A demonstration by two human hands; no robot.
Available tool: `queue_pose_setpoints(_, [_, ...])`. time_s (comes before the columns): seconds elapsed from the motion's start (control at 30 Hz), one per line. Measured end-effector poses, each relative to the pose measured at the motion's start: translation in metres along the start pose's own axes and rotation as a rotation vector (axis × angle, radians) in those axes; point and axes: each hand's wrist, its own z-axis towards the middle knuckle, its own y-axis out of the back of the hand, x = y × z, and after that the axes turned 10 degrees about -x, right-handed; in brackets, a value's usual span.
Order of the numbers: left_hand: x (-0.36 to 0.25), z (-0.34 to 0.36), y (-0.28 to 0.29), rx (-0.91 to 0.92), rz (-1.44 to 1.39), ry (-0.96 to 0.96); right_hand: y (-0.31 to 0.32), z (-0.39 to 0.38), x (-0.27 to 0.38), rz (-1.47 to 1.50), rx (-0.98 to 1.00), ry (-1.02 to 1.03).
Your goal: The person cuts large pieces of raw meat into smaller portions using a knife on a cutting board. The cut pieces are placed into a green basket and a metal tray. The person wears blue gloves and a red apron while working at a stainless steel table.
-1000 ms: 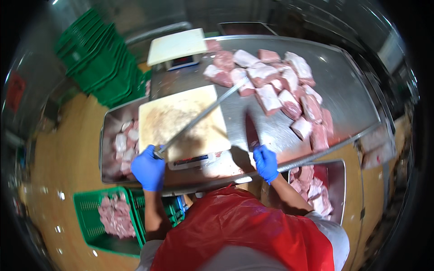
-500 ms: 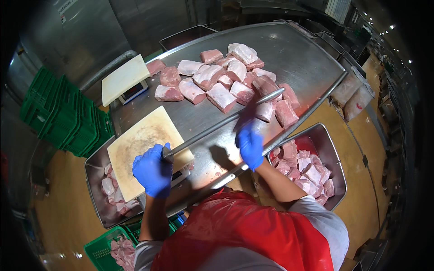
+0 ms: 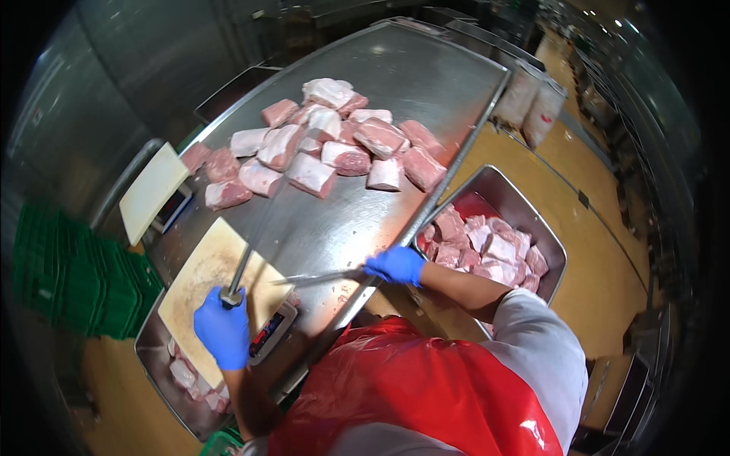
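The left hand [image 3: 222, 328], in a smooth blue glove, had its fingers curled tight around the end of a long, thin, round metal rod [image 3: 243, 266]. The rod stuck up out of the top of the fist, over the flat, pale board [image 3: 198, 281] at the near left corner of the shiny metal desk [image 3: 411, 83]. The board was stained brown in the middle. The right hand [image 3: 397, 266] was by the desk's near edge, its fingers closed around a knife [image 3: 323, 277]. The blade came out past those fingers, flat and thin, its tip by the board's right corner; whether they touched was hard to tell. Soft, blocky pink and white meat lumps [image 3: 312, 175] lay piled between the board and the desk's far edge.
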Motion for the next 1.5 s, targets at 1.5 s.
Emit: queue_pose_setpoints(1.5, [-0.012, -0.060, -0.053, 1.024, -1.029, 0.647, 0.017, 0.041, 0.082, 0.325, -0.230, -0.254])
